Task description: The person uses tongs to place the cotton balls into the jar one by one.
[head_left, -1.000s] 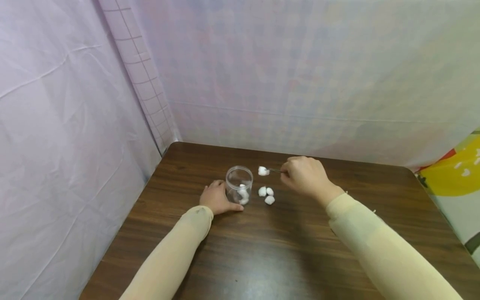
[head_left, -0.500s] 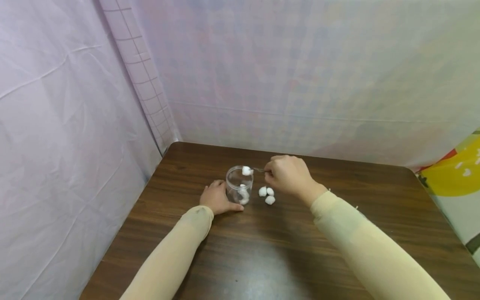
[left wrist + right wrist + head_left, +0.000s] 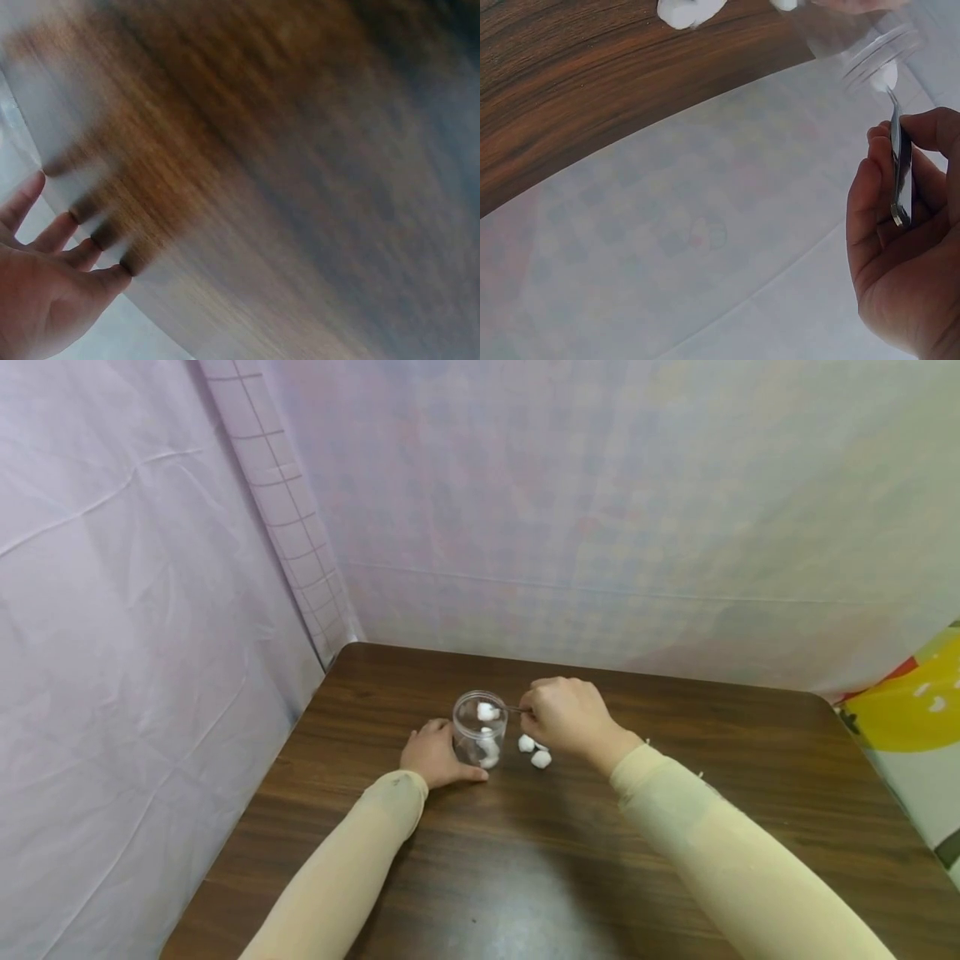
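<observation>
A clear round jar (image 3: 467,743) stands on the table with white cotton balls (image 3: 489,750) inside. My left hand (image 3: 435,755) holds its left side, the thumb in front and the fingers behind. In the left wrist view the fingertips (image 3: 124,271) show against the wood. From the right, my right hand (image 3: 567,713) pinches metal tweezers (image 3: 902,176) between thumb and fingers. Their tips hold another cotton ball (image 3: 886,76) at the jar's mouth, just within the rim as seen from the head. Loose cotton balls (image 3: 541,759) lie right of the jar, one partly hidden by my right hand.
The brown wooden table (image 3: 480,852) ends at a pale checked cloth (image 3: 570,552) hanging behind it. A white sheet (image 3: 142,635) hangs along the left side. A yellow patterned piece (image 3: 911,710) shows beyond the right edge.
My right hand has moved left with the tweezers, carrying the cotton ball from above the loose ones to the jar, then slightly down into its mouth. My left hand has stayed on the jar.
</observation>
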Motion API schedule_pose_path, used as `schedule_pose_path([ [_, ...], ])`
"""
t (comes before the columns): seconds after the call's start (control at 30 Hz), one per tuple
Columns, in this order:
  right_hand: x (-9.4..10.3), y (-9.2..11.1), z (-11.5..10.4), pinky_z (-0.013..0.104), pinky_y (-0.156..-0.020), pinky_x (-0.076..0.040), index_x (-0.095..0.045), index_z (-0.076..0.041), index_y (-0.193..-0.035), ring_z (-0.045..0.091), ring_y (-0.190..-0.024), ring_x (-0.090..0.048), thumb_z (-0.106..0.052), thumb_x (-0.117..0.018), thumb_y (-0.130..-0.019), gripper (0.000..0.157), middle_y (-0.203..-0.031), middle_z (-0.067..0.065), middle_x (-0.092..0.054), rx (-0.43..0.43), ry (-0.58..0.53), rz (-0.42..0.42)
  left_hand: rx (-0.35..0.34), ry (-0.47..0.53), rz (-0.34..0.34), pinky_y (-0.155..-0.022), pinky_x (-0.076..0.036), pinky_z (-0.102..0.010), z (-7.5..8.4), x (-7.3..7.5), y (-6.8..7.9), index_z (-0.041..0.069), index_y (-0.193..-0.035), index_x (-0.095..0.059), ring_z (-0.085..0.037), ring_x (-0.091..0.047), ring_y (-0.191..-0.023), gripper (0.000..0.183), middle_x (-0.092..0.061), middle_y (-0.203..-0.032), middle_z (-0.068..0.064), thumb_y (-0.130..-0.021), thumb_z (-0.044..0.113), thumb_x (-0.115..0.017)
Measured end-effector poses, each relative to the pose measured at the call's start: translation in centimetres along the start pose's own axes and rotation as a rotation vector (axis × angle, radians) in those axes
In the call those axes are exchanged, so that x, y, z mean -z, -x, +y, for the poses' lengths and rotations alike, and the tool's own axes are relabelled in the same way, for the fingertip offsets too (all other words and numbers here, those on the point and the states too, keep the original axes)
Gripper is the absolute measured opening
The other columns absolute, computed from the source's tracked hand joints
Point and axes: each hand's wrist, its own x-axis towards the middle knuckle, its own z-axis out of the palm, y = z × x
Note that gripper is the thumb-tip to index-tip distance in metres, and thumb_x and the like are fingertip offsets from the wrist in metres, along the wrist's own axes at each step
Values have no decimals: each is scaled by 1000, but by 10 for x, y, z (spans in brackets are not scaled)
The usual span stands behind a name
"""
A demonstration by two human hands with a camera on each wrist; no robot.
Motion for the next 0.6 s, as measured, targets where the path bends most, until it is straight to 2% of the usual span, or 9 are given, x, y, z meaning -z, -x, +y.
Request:
schedule_pose_path([
  [0.17, 0, 0, 0, 26, -38, -33, -55, -21, -60, 9, -48, -40, -9, -66, -79, 25, -64, -7, -48, 0, 3, -13, 0, 0, 1, -116, -24, -56, 0, -1, 0, 8, -140, -55, -29, -44, -135, 107, -50, -144, -12, -60, 74, -81],
  [0.6, -4, 1, 1, 25, -38, -33, -57, -21, -60, 9, -47, -39, -9, -65, -78, 23, -63, -7, -48, -4, 1, -30, -5, 0, -2, -116, -24, -57, -1, -3, -1, 8, -139, -56, -29, -44, -135, 108, -50, -144, -12, -59, 76, -80],
])
